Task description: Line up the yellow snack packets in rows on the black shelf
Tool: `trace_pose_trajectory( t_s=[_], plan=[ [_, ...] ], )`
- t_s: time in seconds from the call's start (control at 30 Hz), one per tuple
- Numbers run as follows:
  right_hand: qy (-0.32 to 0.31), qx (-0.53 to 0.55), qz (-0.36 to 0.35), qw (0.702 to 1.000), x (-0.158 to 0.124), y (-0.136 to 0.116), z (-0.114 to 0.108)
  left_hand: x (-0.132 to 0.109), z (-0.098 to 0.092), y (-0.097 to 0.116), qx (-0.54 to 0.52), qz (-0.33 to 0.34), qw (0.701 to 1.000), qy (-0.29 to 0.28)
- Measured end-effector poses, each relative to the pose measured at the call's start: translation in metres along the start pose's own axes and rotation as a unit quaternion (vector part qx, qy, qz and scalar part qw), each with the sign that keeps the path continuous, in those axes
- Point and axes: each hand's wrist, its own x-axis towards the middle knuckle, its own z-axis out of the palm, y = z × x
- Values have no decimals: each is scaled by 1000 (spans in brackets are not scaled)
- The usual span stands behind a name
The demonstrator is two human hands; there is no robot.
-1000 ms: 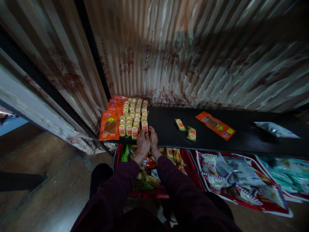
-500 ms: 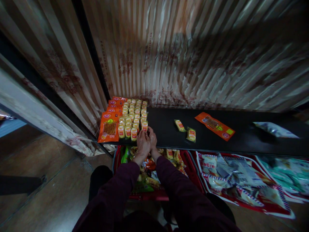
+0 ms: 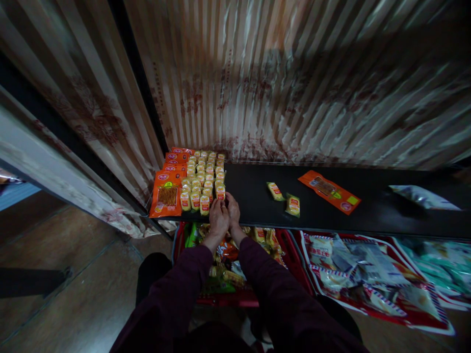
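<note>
At the front right corner of a block of small yellow wrapped snack cakes (image 3: 196, 201), my left hand (image 3: 219, 218) and my right hand (image 3: 233, 212) are close together at the shelf's front edge. Fingers of both hands are curled in towards each other, and whatever they hold is hidden. Just beyond the fingertips stands one snack cake (image 3: 220, 191) with a red and white label. The cakes stand upright in rows. Flat orange snack packets (image 3: 166, 193) overlap in a column along the block's left side.
On the black shelf (image 3: 253, 189) lie two loose snack cakes (image 3: 293, 205), an orange packet (image 3: 329, 191) and a white packet (image 3: 423, 197). Beneath the edge are a red basket (image 3: 290, 245) of mixed snacks and a red bag (image 3: 423, 321) of white packets. Striped curtain (image 3: 257, 98) hangs behind.
Both hands stay at the same corner of the block with almost no movement. The view has shifted very slightly, and the things on the shelf look unmoved.
</note>
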Motion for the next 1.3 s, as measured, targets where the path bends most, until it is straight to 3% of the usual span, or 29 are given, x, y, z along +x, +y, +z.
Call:
trace_pose_trajectory(
  t_s=[0.47, 1.3],
  plan=[
    [-10, 27, -5, 1000, 7, 7, 6, 7, 4, 1, 17, 7, 1000, 4],
    [-21, -39, -16, 999, 13, 2, 9, 8, 2, 0, -14, 4, 1000, -1]
  ],
)
